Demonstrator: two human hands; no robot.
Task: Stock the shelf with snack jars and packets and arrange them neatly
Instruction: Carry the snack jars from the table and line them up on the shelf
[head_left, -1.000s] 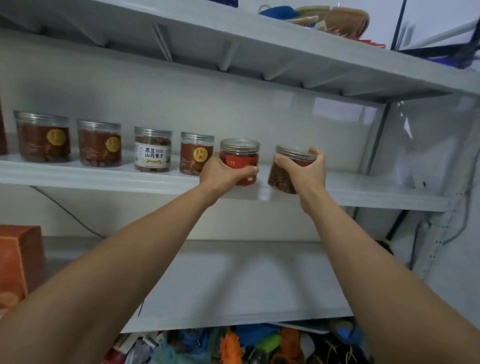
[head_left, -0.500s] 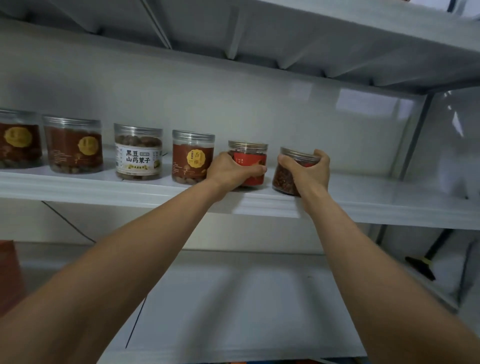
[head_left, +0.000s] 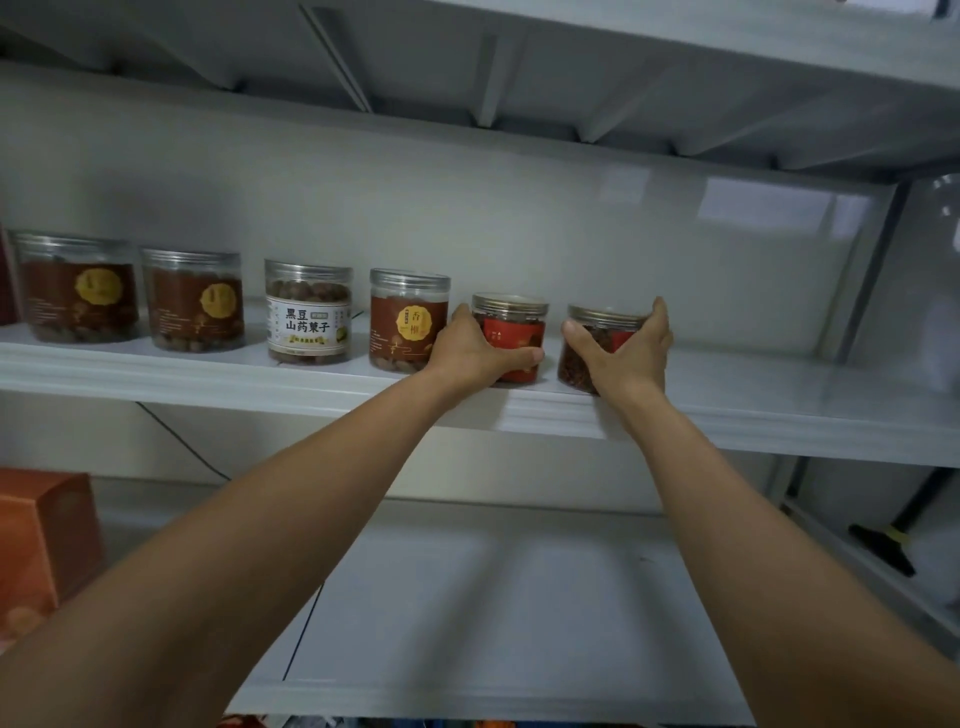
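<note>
Two small clear jars with red labels stand near the front of the white middle shelf (head_left: 779, 410). My left hand (head_left: 475, 353) grips the left one (head_left: 511, 332) around its lower part, thumb across the front. My right hand (head_left: 628, 353) grips the right jar (head_left: 589, 345), fingers reaching up to its lid. To their left stands a row of larger snack jars: a brown-labelled jar (head_left: 408, 322), a white-labelled jar (head_left: 309, 312), and two wide brown jars (head_left: 195, 301) (head_left: 78, 288).
The shelf above (head_left: 675, 78) hangs low over the jars. The lower shelf (head_left: 493, 597) holds an orange box (head_left: 41, 545) at the far left. A black-handled brush (head_left: 883, 551) leans at the right, behind the shelf post.
Both jars were held just off the shelf edge a second ago; they now stand on the shelf, in line with the row. My view has moved closer and tilted up.
</note>
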